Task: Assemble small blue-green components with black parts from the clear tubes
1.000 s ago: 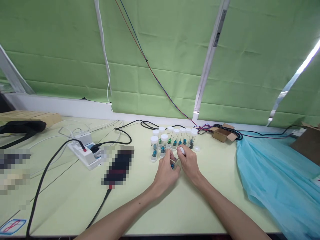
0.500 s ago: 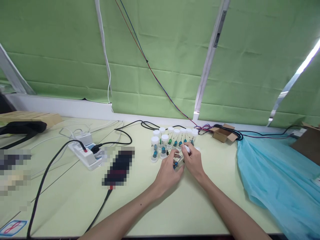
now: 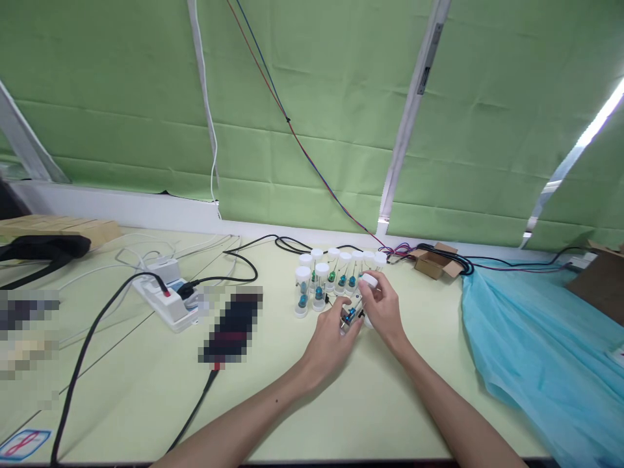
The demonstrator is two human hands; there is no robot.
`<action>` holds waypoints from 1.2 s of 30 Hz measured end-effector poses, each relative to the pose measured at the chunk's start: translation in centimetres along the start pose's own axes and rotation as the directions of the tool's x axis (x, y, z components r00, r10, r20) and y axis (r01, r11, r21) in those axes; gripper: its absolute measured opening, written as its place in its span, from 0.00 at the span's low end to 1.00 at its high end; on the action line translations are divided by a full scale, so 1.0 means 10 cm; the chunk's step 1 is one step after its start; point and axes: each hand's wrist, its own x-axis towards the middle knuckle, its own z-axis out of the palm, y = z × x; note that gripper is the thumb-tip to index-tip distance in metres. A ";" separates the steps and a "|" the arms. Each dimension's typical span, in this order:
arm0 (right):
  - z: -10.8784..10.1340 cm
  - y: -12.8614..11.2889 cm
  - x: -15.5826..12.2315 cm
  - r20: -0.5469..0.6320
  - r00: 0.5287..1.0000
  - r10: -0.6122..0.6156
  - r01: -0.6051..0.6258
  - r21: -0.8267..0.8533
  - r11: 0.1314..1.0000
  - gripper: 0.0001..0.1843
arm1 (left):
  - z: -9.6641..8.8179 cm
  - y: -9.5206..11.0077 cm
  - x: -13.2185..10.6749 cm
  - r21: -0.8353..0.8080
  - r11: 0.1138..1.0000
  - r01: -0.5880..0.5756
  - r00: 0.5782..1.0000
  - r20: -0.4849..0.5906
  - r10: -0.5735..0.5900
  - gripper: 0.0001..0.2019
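My left hand (image 3: 327,343) is closed, thumb and fingers around a small clear vial (image 3: 350,316) with a blue piece in it. The vial is tilted, its upper end toward my right hand. My right hand (image 3: 386,312) pinches a white cap (image 3: 369,281) above that end. A thin rod seems to run from the cap toward the vial; whether the cap touches the vial I cannot tell. Right behind my hands stand several clear vials (image 3: 302,301) with white caps and blue or green pieces inside. A small black piece (image 3: 327,299) lies near my left fingers.
A white power strip (image 3: 170,312) with plugs and a blurred dark device (image 3: 231,327) on a cable are at left. Behind, at right, are a small open cardboard box (image 3: 433,263) and coiled black cables (image 3: 465,261). Blue sheeting (image 3: 531,344) covers the table's right side.
My right hand has shifted slightly right, and the white cap has turned to show its top. More of the vial and blue piece shows between my hands. My left hand has barely moved.
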 end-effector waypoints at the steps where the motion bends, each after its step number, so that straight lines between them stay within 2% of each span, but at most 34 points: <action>1: 0.01 0.00 -0.01 0.019 1.000 0.004 -0.004 -0.008 1.000 0.19 | 0.00 0.01 0.00 -0.016 1.000 0.006 1.000 0.004 -0.006 0.18; 7: 0.04 -0.02 -0.05 0.136 0.989 0.057 -0.065 0.054 0.996 0.32 | -0.01 0.06 -0.01 -0.120 0.993 -0.010 0.998 0.055 0.016 0.17; 14: 0.08 -0.02 -0.07 0.116 0.990 0.082 -0.097 0.132 0.987 0.22 | 0.03 -0.01 0.00 -0.106 0.994 0.005 0.999 0.052 0.001 0.16; 25: 0.11 -0.01 -0.07 0.047 0.992 0.120 -0.126 0.142 0.982 0.24 | 0.04 -0.03 -0.01 -0.104 0.994 0.033 0.998 0.066 -0.026 0.14; 36: 0.12 -0.02 -0.08 -0.006 0.995 0.103 -0.100 0.169 0.981 0.23 | 0.04 -0.02 -0.02 -0.090 0.995 0.046 0.996 0.075 -0.039 0.14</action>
